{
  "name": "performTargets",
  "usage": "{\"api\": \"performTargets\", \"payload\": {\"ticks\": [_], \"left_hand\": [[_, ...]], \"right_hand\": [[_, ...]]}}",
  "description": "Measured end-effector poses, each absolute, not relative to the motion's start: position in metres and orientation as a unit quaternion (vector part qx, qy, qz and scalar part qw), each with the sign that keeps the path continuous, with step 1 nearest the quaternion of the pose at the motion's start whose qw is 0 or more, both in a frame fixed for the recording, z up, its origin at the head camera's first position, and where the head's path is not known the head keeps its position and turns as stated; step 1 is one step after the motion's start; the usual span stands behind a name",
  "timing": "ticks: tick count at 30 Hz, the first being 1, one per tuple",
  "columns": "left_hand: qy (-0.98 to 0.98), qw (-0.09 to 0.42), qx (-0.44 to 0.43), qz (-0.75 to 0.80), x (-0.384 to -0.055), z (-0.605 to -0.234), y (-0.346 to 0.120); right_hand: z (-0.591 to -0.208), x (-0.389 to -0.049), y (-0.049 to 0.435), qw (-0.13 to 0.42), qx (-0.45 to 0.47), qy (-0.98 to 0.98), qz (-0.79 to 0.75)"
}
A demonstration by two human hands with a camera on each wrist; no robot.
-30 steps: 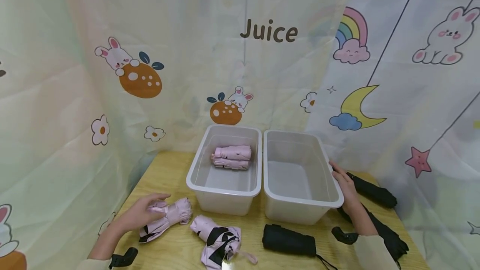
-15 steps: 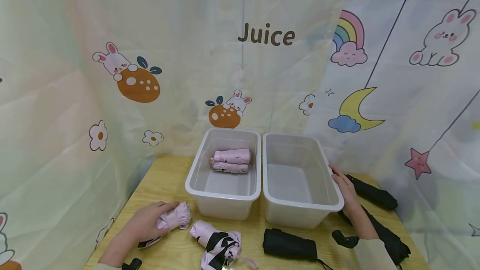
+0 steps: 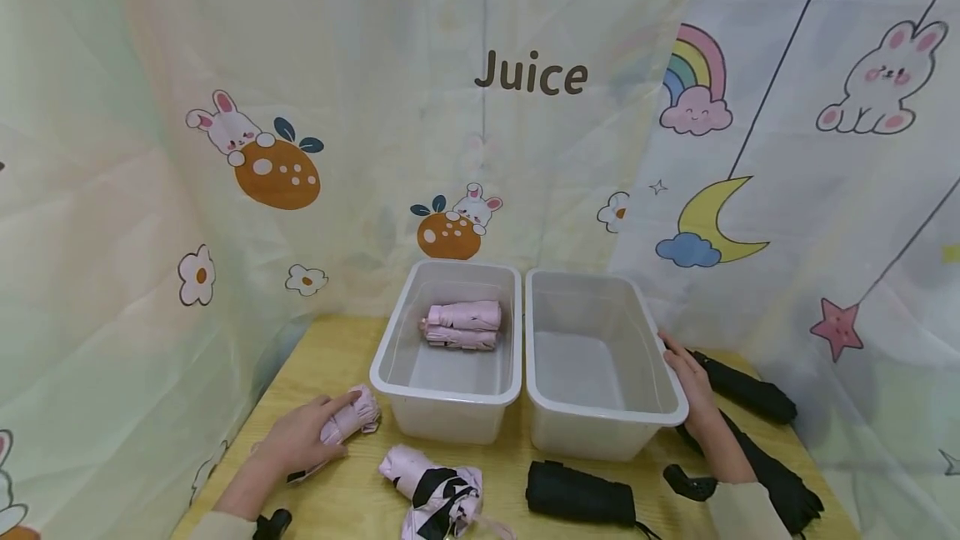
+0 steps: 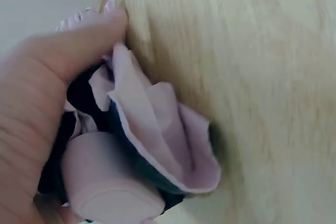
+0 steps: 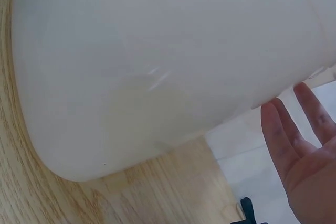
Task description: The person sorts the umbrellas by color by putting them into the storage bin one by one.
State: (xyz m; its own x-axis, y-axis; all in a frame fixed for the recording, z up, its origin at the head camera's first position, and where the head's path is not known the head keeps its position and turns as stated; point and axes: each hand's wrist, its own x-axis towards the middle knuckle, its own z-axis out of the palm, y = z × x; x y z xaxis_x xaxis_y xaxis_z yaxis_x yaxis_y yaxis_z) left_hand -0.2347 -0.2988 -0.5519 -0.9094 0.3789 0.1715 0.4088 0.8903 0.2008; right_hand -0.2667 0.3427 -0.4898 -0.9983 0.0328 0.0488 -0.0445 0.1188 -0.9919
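At the left of the table, my left hand (image 3: pixel 300 437) grips a folded pink umbrella (image 3: pixel 358 413) with black patches. In the left wrist view the thumb lies along its loose cloth, and the round pink handle end (image 4: pixel 113 177) points toward the camera; the hand covers much of its middle. My right hand (image 3: pixel 693 390) rests with extended fingers on the outer right side of the right white bin (image 3: pixel 607 412). The right wrist view has its fingertips (image 5: pixel 270 109) at the bin's wall. Two pink folded umbrellas (image 3: pixel 463 325) lie side by side inside the left white bin (image 3: pixel 450 394).
Another pink-and-black umbrella (image 3: pixel 438 490) lies loosely bundled in front of the left bin. A black folded umbrella (image 3: pixel 580 494) is before the right bin. Two more black umbrellas lie right of it, one behind (image 3: pixel 746 387), one partly under my right forearm (image 3: pixel 780 473). Printed curtains surround the wooden table.
My left hand has come down over the pink umbrella and closed round it, and the umbrella has shifted and turned slightly. My right hand has stayed at the right bin.
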Motion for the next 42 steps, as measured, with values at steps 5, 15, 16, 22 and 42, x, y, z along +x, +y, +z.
{"api": "performTargets", "payload": {"ticks": [5,15,16,22,42], "left_hand": [[-0.968,0.063,-0.193,-0.145,-0.241,-0.552,-0.304],[-0.953,0.043,-0.196,-0.227,-0.249,-0.534,-0.322],[-0.951,0.045,-0.191,-0.239,-0.250,-0.529,-0.324],[-0.937,0.078,-0.202,-0.275,-0.260,-0.488,-0.329],[-0.899,0.020,-0.307,-0.312,-0.316,-0.341,-0.285]], "right_hand": [[-0.487,-0.272,0.340,0.024,0.000,-0.738,0.674],[-0.488,-0.276,0.339,0.021,0.003,-0.722,0.691],[-0.488,-0.277,0.339,0.022,0.005,-0.721,0.693],[-0.487,-0.278,0.339,0.025,-0.002,-0.715,0.698],[-0.496,-0.273,0.347,0.040,0.031,-0.697,0.715]]}}
